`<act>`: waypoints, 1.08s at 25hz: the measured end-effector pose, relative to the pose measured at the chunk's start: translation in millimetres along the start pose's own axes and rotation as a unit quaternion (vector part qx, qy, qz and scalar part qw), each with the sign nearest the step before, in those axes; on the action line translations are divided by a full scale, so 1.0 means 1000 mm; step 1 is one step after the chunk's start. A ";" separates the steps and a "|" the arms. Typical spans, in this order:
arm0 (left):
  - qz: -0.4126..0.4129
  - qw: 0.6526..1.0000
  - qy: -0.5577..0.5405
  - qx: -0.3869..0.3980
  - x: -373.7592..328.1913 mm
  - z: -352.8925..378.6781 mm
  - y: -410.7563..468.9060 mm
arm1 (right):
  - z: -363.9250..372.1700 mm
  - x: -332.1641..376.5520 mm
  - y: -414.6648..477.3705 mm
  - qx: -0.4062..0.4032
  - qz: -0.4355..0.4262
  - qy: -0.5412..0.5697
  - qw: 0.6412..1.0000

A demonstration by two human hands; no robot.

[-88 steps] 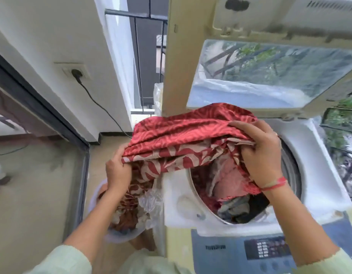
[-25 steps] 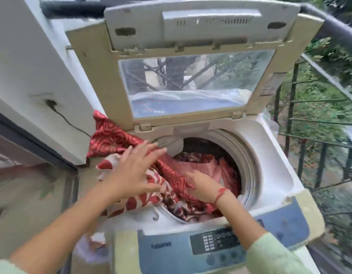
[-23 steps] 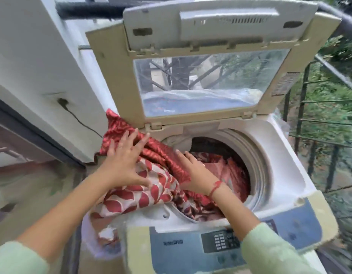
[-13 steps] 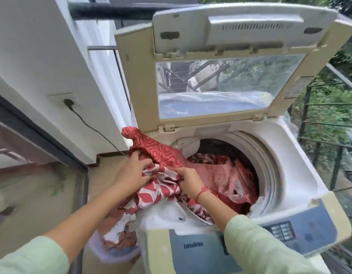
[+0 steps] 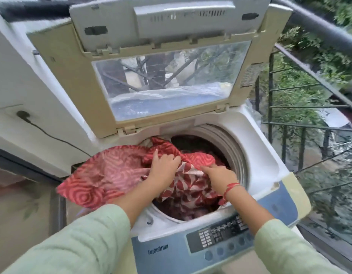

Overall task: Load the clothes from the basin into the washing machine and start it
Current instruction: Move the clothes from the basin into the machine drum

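Observation:
A top-loading washing machine (image 5: 256, 153) stands in front of me with its lid (image 5: 163, 62) raised. A large red patterned cloth (image 5: 111, 175) lies half in the drum and half draped over the machine's left edge. My left hand (image 5: 163, 169) grips a bunch of this cloth at the drum's left rim. My right hand (image 5: 220, 177), with a red thread on the wrist, holds the cloth's red-and-white part inside the drum opening. More clothes lie under the cloth in the drum. The basin is hidden from view.
The control panel (image 5: 222, 238) with buttons runs along the machine's front. A wall socket with a black cable (image 5: 22, 115) is on the white wall to the left. A metal balcony railing (image 5: 301, 107) stands close on the right, with trees beyond.
Both hands have moved right and deeper over the drum, pulling the cloth along. More of the cloth now lies in the drum, and the basin has dropped out of view.

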State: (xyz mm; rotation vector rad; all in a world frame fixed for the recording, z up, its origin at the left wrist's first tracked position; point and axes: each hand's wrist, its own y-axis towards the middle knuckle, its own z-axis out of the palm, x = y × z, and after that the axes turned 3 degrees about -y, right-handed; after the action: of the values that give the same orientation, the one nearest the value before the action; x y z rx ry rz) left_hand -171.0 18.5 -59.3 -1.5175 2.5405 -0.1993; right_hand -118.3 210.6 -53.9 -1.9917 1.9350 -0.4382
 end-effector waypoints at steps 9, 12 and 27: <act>-0.025 0.925 0.011 0.380 0.018 0.034 -0.003 | 0.005 -0.025 0.030 0.098 -0.021 -0.015 0.995; 0.040 0.971 0.122 0.202 0.024 0.005 -0.001 | -0.002 -0.036 0.038 0.140 -0.056 0.025 0.988; -0.208 0.909 -0.195 0.305 0.038 0.108 0.041 | 0.054 -0.033 0.127 0.308 0.033 -0.027 0.950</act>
State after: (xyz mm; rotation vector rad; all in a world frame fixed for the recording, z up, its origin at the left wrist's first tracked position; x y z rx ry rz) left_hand -200.8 1.7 -176.4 -1.5944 1.6082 -0.6103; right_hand -209.6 241.6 -157.5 -1.5099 1.5635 -0.8399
